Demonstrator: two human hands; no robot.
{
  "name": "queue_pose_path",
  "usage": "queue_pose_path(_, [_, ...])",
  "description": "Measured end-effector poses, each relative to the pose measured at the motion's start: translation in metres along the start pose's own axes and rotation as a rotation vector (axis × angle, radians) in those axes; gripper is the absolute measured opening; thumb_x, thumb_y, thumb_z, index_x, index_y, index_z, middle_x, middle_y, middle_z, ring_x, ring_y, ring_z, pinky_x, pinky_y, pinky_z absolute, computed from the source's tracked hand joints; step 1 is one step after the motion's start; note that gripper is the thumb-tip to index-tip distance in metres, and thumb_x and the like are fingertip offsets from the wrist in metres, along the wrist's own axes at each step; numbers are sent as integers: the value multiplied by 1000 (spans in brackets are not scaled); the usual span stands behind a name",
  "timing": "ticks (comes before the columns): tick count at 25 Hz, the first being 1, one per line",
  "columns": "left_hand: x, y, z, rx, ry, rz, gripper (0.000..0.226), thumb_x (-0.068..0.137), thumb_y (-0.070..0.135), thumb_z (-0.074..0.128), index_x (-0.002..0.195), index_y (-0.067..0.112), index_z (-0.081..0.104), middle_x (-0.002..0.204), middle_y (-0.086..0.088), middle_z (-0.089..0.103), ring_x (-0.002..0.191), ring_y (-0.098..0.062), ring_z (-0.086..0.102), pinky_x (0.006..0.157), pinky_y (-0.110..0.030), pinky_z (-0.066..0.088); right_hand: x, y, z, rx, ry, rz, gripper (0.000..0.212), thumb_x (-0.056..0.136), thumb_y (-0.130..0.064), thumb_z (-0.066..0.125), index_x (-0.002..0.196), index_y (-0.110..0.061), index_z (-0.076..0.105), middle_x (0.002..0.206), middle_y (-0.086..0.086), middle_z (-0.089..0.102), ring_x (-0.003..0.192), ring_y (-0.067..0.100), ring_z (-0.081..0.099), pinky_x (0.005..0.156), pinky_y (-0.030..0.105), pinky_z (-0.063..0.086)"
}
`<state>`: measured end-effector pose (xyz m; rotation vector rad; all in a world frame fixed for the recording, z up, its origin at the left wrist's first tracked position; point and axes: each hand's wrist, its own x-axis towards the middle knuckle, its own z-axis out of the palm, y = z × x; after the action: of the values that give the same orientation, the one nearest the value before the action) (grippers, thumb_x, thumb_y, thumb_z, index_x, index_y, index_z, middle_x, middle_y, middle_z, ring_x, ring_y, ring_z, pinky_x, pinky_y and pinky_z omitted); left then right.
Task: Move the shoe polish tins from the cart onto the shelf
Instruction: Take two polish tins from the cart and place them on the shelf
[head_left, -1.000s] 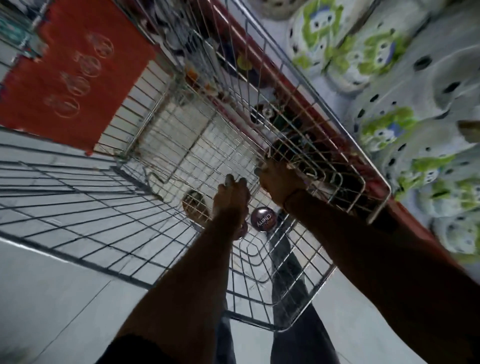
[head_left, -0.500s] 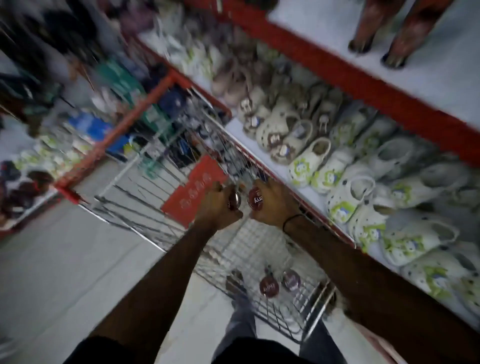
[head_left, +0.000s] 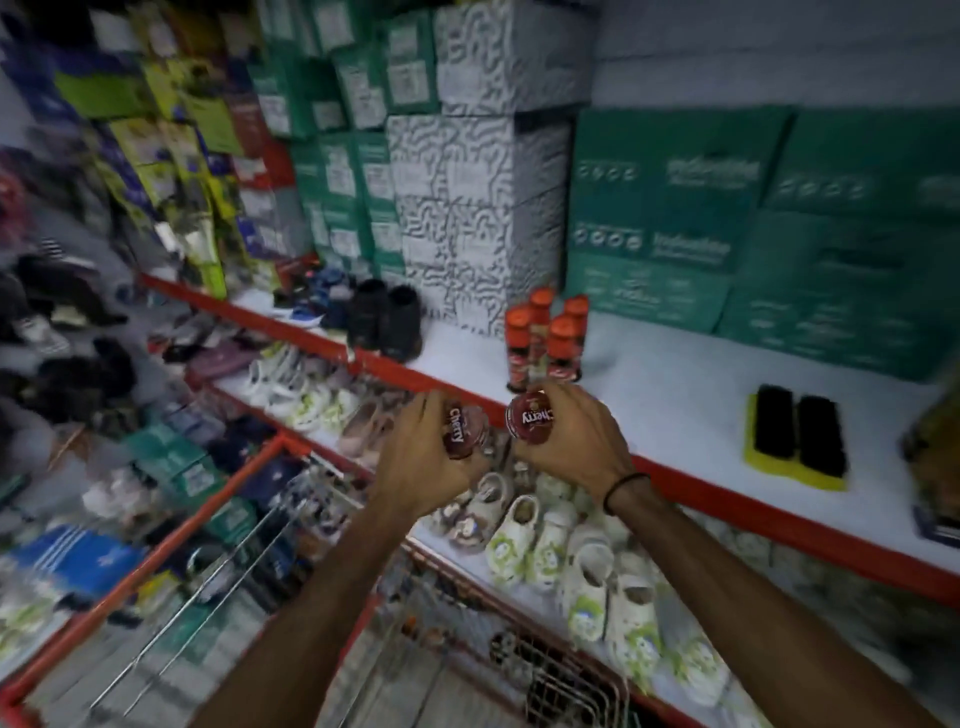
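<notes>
Presently listed: two shoe polish tins, round, flat, dark red lids, one in each hand, both carried in the air just before the red front edge of the white shelf (head_left: 675, 395) and not yet set on it. The left tin (head_left: 461, 432) sits in the left hand (head_left: 415, 457), fingers curled round its rim and clamped on it; the right tin (head_left: 535, 418) sits likewise in the right hand (head_left: 566, 447), thumb and fingers closed on the edge, a dark band at the wrist. Handling, by judgement: small rigid metal cans, light, with smooth lacquered lids that could slip between dry fingers; best taken across the rim with thumb opposite fingers, as here, and laid flat, lid up. They would likely roll if put down on edge and could dent if dropped; the contents are not fragile. Lettering: "Cherry" in white on each lid, sideways on the left, upside down on the right; smaller print unreadable. Neighbouring stock on the shelf: a cluster of orange-capped bottles (head_left: 545, 338) just beyond the hands, labels too blurred to read; a pair of black brushes (head_left: 795, 431) on a yellow pad well to the right; teal boxes (head_left: 727, 218) behind, writing smeared. The wire cart (head_left: 571, 686) stands below, contents indistinct.
</notes>
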<state>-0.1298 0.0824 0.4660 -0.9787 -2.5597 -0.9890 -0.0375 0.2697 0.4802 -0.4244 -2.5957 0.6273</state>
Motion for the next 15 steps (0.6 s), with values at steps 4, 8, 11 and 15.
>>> queue_pose_path(4, [36,75,56,-113,-122,149,57,61,32,75,110,9,57,105,-11,64,100,-33,59,82,-39,49,0,61,-55,-246,6,175,69,56,-72,70,108,-27,67,103,7,75,96,31,69,84,39,58])
queue_pose_path(8, [69,117,113,-103,-310,146,58,66,25,81,112,3,53,114,-17,61,107,-36,57,84,-37,46,4,115,-80,-475,-157,281,55,72,-47,72,119,-20,67,115,12,72,110,35,67,95,40,54])
queue_pose_path(11, [92,130,146,-52,-424,98,48,75,24,79,108,-1,56,112,-23,66,104,-40,63,77,-34,44,14,141,-80,-599,-173,266,41,81,-46,62,112,-20,70,112,10,74,113,34,66,104,41,43])
queue_pose_path(15, [124,142,177,-30,-454,112,37,77,21,77,105,1,64,110,-21,68,103,-39,66,81,-37,51,37,169,-82,-623,-179,278,46,80,-56,66,109,-21,75,110,10,76,115,33,64,122,47,27])
